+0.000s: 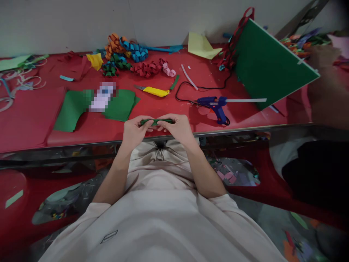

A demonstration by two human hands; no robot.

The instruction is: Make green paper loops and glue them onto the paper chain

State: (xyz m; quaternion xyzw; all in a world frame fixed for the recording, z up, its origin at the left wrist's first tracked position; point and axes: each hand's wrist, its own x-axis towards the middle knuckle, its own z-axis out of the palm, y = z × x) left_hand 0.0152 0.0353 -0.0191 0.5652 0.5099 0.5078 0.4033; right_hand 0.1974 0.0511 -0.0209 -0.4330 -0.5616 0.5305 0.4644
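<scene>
A narrow, rolled or folded strip of green paper (155, 122) is held level near the front edge of the red table (163, 131). My left hand (136, 130) grips its left end, with thumb and fingers closed on it. Around the right end, my right hand (177, 127) is closed in the same way. Both thumbs meet near the strip's middle. Green sheets (121, 105) lie just beyond my left hand. Past the hands is a yellow utility knife (156, 91), its blade pointing left. A blue glue gun (215, 105) with a white glue stick rests to the right.
Curled paper chains (145, 68) lie toward the wall. A green board (269, 65) leans at the back right. Red sheets (29, 116) are stacked at the left, beside a blurred-out phone-like object (103, 97). A black cord (201, 87) runs behind the glue gun. Red chairs (16, 185) stand below.
</scene>
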